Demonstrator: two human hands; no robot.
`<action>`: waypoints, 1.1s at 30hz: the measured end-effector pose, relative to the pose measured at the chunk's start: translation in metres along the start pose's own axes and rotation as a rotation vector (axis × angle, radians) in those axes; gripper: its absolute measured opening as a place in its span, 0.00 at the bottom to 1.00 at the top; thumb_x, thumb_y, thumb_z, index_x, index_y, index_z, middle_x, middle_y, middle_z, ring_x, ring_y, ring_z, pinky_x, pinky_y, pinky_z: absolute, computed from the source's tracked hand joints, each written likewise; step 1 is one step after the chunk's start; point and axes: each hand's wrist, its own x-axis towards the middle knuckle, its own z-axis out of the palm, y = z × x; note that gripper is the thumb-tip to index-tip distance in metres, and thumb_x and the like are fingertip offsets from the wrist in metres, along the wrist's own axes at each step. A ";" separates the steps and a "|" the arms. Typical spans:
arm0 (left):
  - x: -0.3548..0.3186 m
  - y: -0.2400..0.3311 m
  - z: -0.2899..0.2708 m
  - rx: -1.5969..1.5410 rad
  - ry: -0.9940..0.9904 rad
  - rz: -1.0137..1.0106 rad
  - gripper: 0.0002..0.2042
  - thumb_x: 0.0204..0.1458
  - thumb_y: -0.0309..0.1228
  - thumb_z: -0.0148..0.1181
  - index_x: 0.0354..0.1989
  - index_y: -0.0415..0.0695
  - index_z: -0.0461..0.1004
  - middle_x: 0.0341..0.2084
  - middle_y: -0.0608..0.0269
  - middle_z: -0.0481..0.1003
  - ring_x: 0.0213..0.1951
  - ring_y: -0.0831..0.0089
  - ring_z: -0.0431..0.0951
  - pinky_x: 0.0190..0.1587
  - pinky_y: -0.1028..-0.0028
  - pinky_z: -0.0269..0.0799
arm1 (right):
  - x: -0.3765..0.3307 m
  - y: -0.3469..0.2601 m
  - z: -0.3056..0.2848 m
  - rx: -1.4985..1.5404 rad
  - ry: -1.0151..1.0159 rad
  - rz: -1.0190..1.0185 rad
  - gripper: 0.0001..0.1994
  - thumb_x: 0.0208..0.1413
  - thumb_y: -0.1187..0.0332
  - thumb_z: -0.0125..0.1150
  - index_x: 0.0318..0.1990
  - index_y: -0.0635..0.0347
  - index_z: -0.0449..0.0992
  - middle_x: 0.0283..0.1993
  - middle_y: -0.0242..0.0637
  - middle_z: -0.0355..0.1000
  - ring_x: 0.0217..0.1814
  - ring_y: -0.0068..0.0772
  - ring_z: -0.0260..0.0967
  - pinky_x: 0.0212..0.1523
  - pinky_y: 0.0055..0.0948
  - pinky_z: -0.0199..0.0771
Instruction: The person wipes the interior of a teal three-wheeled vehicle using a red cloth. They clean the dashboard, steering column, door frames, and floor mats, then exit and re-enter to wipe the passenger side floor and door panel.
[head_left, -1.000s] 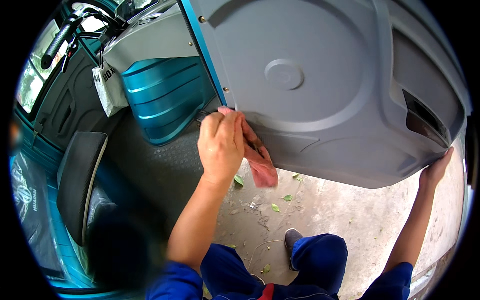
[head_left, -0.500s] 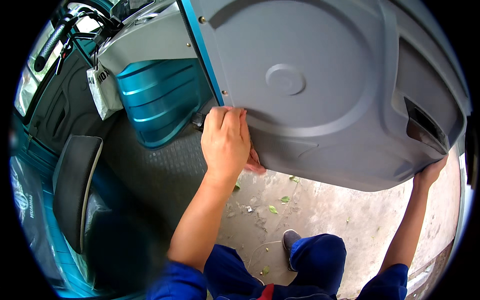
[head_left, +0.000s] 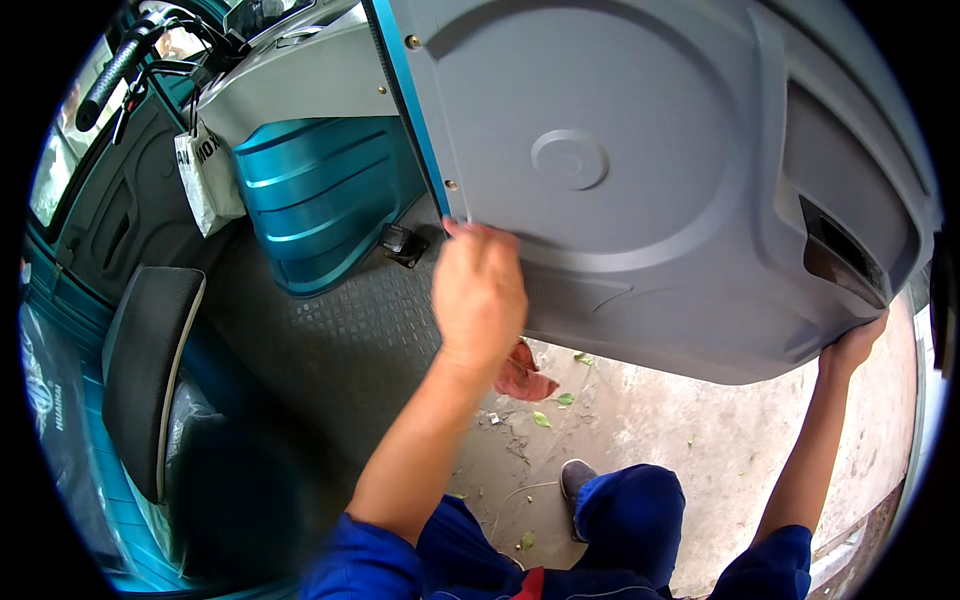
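A grey door panel (head_left: 660, 215) with a teal edge and a round raised pattern fills the upper right. At its lower left corner my left hand (head_left: 480, 295) is closed on a reddish-pink cloth (head_left: 524, 375). The cloth's loose end hangs below the hand, in front of the ground, while the fingers press near the panel's teal edge. My right hand (head_left: 853, 345) is wrapped round the panel's bottom right edge, below a dark recessed handle (head_left: 842, 250). Its fingertips are hidden behind the door.
Left of the door lies a vehicle cabin with a black handlebar grip (head_left: 112, 80), a white bag (head_left: 208, 180), a teal ribbed cover (head_left: 320, 200), a foot pedal (head_left: 404, 244) and a black padded seat part (head_left: 152, 380). Leaves (head_left: 541, 419) lie on the concrete near my shoe (head_left: 576, 480).
My left hand has shifted a little to the right along the panel's corner with the cloth, whose end now hangs lower. The foot pedal is uncovered. The right hand keeps its hold.
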 end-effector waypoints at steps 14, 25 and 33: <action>0.020 0.113 0.031 -0.297 -0.006 -0.257 0.03 0.59 0.25 0.63 0.37 0.38 0.80 0.35 0.53 0.76 0.36 0.51 0.78 0.39 0.58 0.76 | 0.031 0.036 -0.008 0.072 0.023 -0.073 0.26 0.76 0.50 0.42 0.60 0.65 0.73 0.60 0.42 0.73 0.60 0.35 0.68 0.64 0.34 0.67; 0.087 0.163 -0.062 -0.755 -0.355 -0.247 0.05 0.54 0.20 0.68 0.39 0.39 0.82 0.34 0.56 0.78 0.37 0.60 0.80 0.41 0.67 0.75 | 0.022 0.041 -0.028 -0.217 0.092 -0.135 0.22 0.76 0.54 0.41 0.52 0.67 0.73 0.52 0.38 0.72 0.56 0.32 0.67 0.61 0.34 0.65; 0.138 0.223 -0.167 -0.739 -0.721 -0.442 0.06 0.54 0.23 0.70 0.40 0.40 0.84 0.34 0.57 0.79 0.37 0.62 0.80 0.42 0.67 0.76 | -0.037 -0.050 -0.062 -0.693 0.039 0.096 0.18 0.69 0.60 0.58 0.56 0.66 0.73 0.48 0.46 0.75 0.50 0.36 0.73 0.54 0.35 0.72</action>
